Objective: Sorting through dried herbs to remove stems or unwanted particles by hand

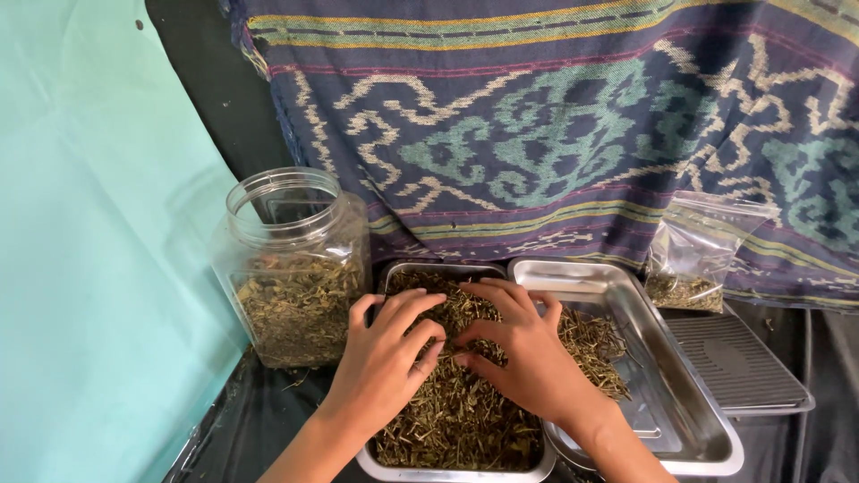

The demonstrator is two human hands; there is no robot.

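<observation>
A steel tray (394, 273) in the lower middle is full of dried green-brown herb bits (456, 420). My left hand (385, 358) rests palm down on the herbs, fingers spread and slightly curled. My right hand (523, 353) lies beside it on the same pile, fingertips meeting the left hand's near the middle. A second steel tray (680, 394) overlaps the first on the right and holds a thinner scatter of herb stems (591, 344). Whether either hand pinches any herbs cannot be told.
A clear plastic jar (291, 264) without lid, part filled with dried herbs, stands left of the trays. A clear plastic bag (693, 255) with some herbs leans on the patterned woven cloth (555, 125) behind. A dark ridged tray (738, 362) sits at right. A turquoise sheet (89, 250) covers the left.
</observation>
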